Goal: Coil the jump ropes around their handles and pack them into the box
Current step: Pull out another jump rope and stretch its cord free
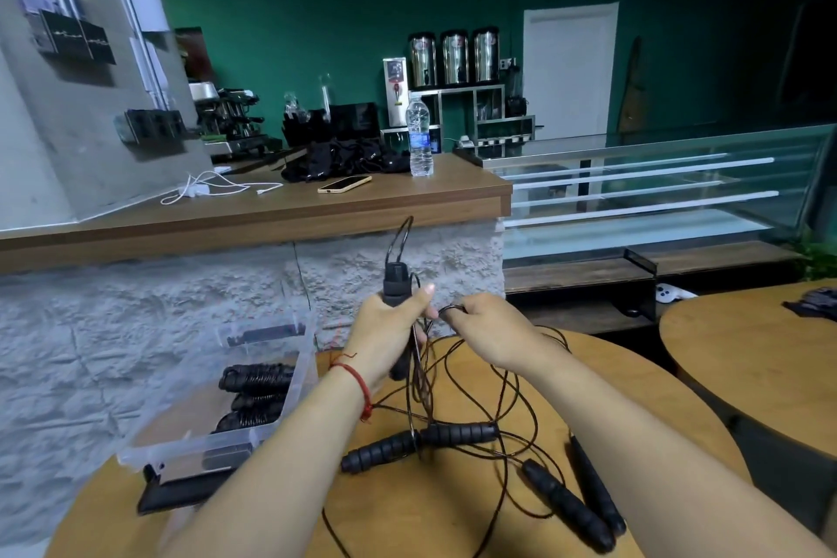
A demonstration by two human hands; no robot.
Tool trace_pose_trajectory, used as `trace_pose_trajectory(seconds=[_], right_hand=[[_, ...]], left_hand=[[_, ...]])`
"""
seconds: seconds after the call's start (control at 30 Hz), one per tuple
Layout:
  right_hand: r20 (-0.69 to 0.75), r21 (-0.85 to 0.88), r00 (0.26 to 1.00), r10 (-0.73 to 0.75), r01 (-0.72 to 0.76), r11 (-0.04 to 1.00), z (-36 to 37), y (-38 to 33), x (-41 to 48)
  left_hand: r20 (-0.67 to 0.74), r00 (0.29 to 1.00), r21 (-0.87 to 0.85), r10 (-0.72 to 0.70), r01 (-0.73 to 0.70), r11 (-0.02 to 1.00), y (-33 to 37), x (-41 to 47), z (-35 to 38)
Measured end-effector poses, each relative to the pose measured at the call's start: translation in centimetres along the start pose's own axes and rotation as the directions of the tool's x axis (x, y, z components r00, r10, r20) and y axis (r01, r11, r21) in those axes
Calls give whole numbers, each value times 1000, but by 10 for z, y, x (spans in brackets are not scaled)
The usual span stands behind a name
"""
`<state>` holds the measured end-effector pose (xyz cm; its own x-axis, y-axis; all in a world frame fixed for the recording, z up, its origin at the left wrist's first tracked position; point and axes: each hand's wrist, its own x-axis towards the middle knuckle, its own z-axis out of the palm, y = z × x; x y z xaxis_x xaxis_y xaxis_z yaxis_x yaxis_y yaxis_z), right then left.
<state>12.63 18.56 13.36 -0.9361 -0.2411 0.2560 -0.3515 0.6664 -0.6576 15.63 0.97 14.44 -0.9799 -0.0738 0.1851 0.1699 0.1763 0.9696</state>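
Handles (396, 281) of one jump rope stand upright in the left hand (389, 331), long axis close to vertical, the top ends poking out above the fist and a short loop of cord (454, 308) arching over them. The left hand's fingers are curled round the handles, thumb laid up along the side. Just beside it, the right hand (491, 326) pinches a small loop of the same cord between thumb and fingers, held level with the left thumb. From there the rest of the cord drops in loose tangled curves onto the round wooden surface (407, 512) beneath both hands.

What matters for the winding is that the free cord lies on the right hand's side, while the handles' axis runs up and down in the left. As I judge it, the right hand should carry the cord round that upright axis while the left holds steady.

The clear plastic box (181, 421) sits down and to the left of the left hand, the nearer hand for packing. Several finished bundles (256, 377) lie inside at its far end. Below the hands, one loose pair (419, 443) of handles lies end to end, and a second pair (573, 505) lies under the right forearm. Their cords cross the one being wound, so a snag looks possible.
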Motion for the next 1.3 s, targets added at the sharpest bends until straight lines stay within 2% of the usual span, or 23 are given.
trace_pose_trajectory(seconds=[0.07,0.17,0.23,0.33,0.43,0.5,0.63,0.77,0.87,0.97,1.07,1.13,1.23,1.3], right_hand=[[-31,-45,999,8,-10,999,2,0,1],[-69,-6,997,30,-30,1000,-1,1,0],[-74,-5,996,43,-43,999,-5,2,0],[-56,-21,998,35,-37,999,-8,2,2],[-41,18,999,32,-31,999,-6,12,6],[-42,89,998,52,-48,995,-5,22,8],[-15,238,994,112,-105,966,-9,55,0],[64,313,968,243,-250,916,-9,107,-15],[122,360,960,253,-280,890,-11,132,-25],[192,478,961,201,-270,836,-14,141,-32],[180,627,969,166,-244,740,-17,136,-32],[118,677,984,132,-177,715,-20,119,-25],[37,625,997,64,-73,777,-22,77,-14],[8,576,1000,10,-13,818,-20,46,-10]], left_hand=[[-30,999,-7,-13,13,1000,-1,-1,6],[-39,999,47,-21,23,999,-1,-1,9],[87,995,-2,-47,48,999,-1,-4,10],[289,943,-179,-164,221,959,-2,-11,14],[360,904,-341,-229,356,870,-2,-10,12],[337,920,-471,-198,347,811,7,-6,2],[147,987,-701,-68,153,696,31,12,-38],[-44,999,-815,-17,-26,579,41,34,-91],[-143,989,-802,-19,-105,588,41,44,-120],[-263,965,-776,-3,-209,595,37,44,-130],[-343,939,-685,6,-255,683,32,37,-120],[-333,942,-568,31,-227,791,27,31,-104],[-201,976,-245,83,-132,961,22,20,-71],[-99,993,-50,71,-76,996,17,13,-45]])
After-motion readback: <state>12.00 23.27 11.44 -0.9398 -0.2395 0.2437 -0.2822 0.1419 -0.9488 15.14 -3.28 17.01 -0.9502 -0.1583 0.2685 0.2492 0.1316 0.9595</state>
